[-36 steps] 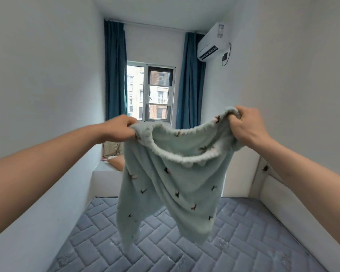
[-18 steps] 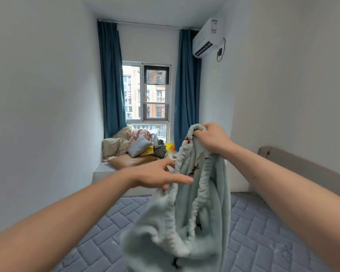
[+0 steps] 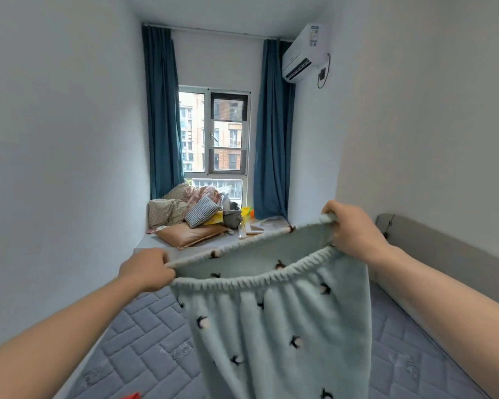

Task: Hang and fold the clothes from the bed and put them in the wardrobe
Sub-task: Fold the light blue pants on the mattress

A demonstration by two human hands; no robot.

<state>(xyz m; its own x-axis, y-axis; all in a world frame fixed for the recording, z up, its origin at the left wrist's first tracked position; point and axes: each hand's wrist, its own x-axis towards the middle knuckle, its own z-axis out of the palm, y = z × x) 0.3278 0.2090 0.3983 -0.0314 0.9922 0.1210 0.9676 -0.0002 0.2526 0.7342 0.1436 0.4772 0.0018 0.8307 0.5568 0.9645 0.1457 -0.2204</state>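
Left hand (image 3: pixel 146 273), which half a second ago was open beside the bunched cloth, now grips one end of the fleece trousers' (image 3: pixel 274 321) waistband; right hand (image 3: pixel 355 230) pinches the other. Stretched wide, they hang above the mattress (image 3: pixel 139 341) near its left edge, likely ready for folding.

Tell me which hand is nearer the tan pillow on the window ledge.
Left. The left hand grips the pants' waistband just below the tan pillow; the right hand grips the waistband's other end, well to the pillow's right.
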